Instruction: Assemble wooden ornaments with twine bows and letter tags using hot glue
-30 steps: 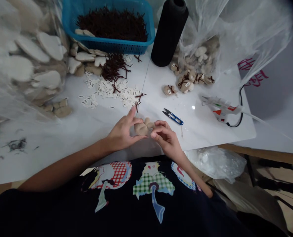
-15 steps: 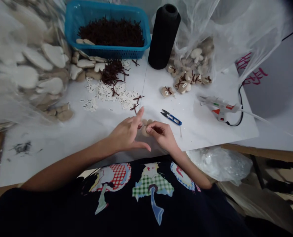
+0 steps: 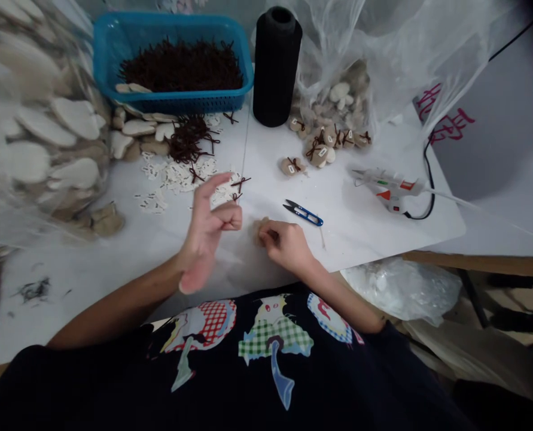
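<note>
My right hand (image 3: 289,246) pinches a small beige stuffed fabric piece (image 3: 259,231) just above the white table top; the fingers hide most of it. My left hand (image 3: 206,233) is raised to its left, apart from it, with thumb and index finger spread wide and other fingers bent; nothing shows in it. Beyond the left hand lie a scatter of small white printed labels (image 3: 171,175) and several brown cord bows (image 3: 241,183). Blue-handled thread snips (image 3: 304,212) rest on the table just past the right hand.
A blue basket (image 3: 171,102) of brown bows stands at the back beside a black thread cone (image 3: 275,72). Finished beige pieces with bows (image 3: 317,151) lie before a clear bag (image 3: 338,36). A glue gun (image 3: 394,188) is at right; a bag of stuffed pieces (image 3: 46,149) fills the left.
My left hand has moved left and up, away from the fabric piece, its thumb and index finger still spread. My right hand keeps hold of the piece. The view has shifted slightly.
</note>
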`<state>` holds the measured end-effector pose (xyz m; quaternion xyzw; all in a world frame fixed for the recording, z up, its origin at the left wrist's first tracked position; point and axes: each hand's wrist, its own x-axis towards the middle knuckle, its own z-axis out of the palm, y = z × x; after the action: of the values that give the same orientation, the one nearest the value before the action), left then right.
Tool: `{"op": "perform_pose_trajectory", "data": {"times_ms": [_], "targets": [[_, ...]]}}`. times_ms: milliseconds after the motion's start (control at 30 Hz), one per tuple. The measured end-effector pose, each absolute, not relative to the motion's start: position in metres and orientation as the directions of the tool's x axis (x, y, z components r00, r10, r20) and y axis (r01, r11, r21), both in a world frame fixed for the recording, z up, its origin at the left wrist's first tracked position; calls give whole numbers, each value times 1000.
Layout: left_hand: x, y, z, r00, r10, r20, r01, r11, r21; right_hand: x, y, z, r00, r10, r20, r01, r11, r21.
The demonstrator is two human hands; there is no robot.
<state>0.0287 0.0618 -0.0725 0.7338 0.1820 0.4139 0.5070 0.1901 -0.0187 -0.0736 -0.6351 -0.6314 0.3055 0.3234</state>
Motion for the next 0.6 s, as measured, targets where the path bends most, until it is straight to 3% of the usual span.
{"op": "perform_pose_trajectory", "data": {"times_ms": [100,233,433,500,600], "targets": [[31,83,-62,550,719,426,-102,-448,888,195,-13,-70,33,995,97,474,70,-878],[35,93,-65,493,765,415,3,-478,879,202,-9,-71,108,992,71,338,30,-941],[43,67,-83,635,731,248,94,-393,915,194,-15,-76,156,987,27,116,9,-993],[44,63,-78,599,747,288,92,-421,902,188,-17,-74,167,986,9,75,-4,-997],[38,60,-57,534,707,463,98,-596,797,184,-20,-70,218,976,15,22,10,-1000]]}}
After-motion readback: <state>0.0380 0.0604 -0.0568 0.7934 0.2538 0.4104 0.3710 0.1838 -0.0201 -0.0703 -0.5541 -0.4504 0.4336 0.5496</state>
